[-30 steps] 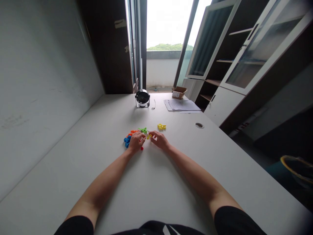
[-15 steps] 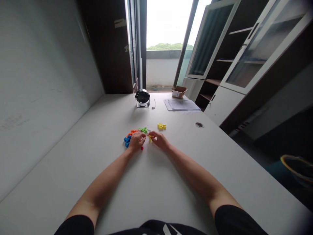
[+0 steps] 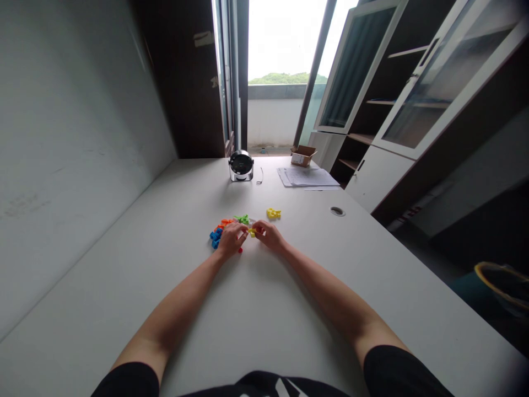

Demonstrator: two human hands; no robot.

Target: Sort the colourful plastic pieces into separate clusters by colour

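Note:
Both of my hands meet over a small yellow block piece [image 3: 252, 232] in the middle of the white table [image 3: 256, 309]. My left hand [image 3: 231, 240] pinches its left side and my right hand [image 3: 268, 235] pinches its right side, fingers closed. Under and beside my left hand lie blue blocks [image 3: 215, 237], orange blocks [image 3: 223, 223], green blocks [image 3: 242, 219] and a small red piece [image 3: 239, 251]. A separate yellow block cluster [image 3: 273, 213] lies a little beyond my right hand.
A small round desk fan [image 3: 241, 166] stands at the far edge of the table, with a stack of papers [image 3: 306, 177] and a small cardboard box [image 3: 303, 155] to its right. A cable hole [image 3: 336, 211] is on the right. Glass-door cabinets [image 3: 397, 105] stand right.
My hands have drawn slightly closer together around the yellow piece; the other blocks have not moved.

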